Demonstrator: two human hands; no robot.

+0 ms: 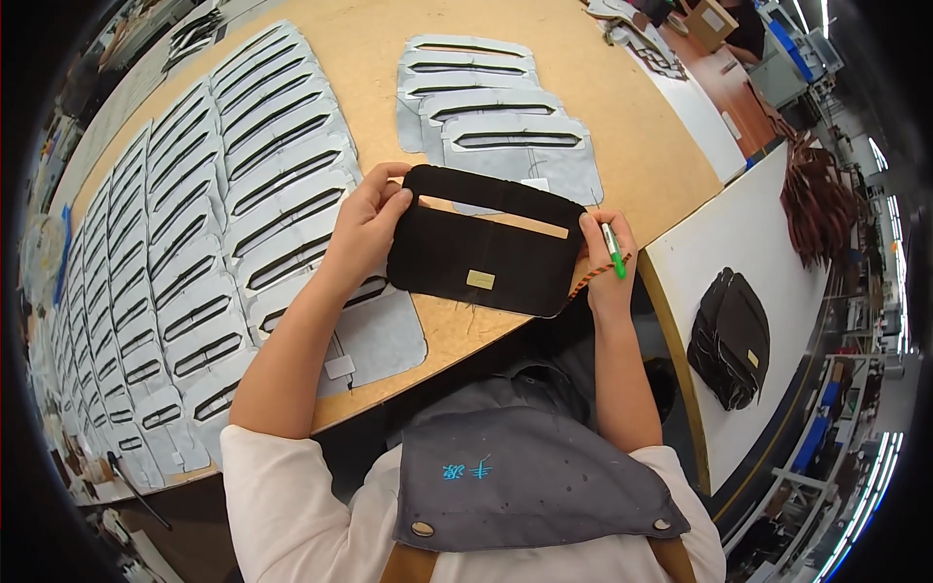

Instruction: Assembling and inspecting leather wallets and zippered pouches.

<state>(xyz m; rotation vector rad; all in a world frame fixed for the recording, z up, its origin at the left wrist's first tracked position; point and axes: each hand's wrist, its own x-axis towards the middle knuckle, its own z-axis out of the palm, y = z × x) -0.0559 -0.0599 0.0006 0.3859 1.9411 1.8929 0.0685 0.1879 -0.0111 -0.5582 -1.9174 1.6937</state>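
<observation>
Left: overlapping columns of grey pieces (180, 282), each with a dark-edged slot, cover much of the tan worktop (374, 83). Left hand (365, 212) clamped on the upper left corner of a black panel (486, 248), thumb on its near face. Panel is raised over the front edge of the worktop, slightly tilted; long slot open through it, small gold plate (480, 279) below the slot. Beyond it, a smaller group of grey pieces (510, 122). Right hand (601, 264) clamped on the panel's right edge, a green-and-white pen (612, 248) tucked along the fingers and a braided cord (585, 283) beside it. Far right: white worktop (695, 253) with a stack of black pieces (731, 340), a similar gold plate showing, and a brown bundle (816, 204) behind. Step in hand, judged: two-handed holding of the panel, face up, perhaps to look it over. Next move would call for both edges supported so the slotted part stays flat, and the pen kept off the fabric.
</observation>
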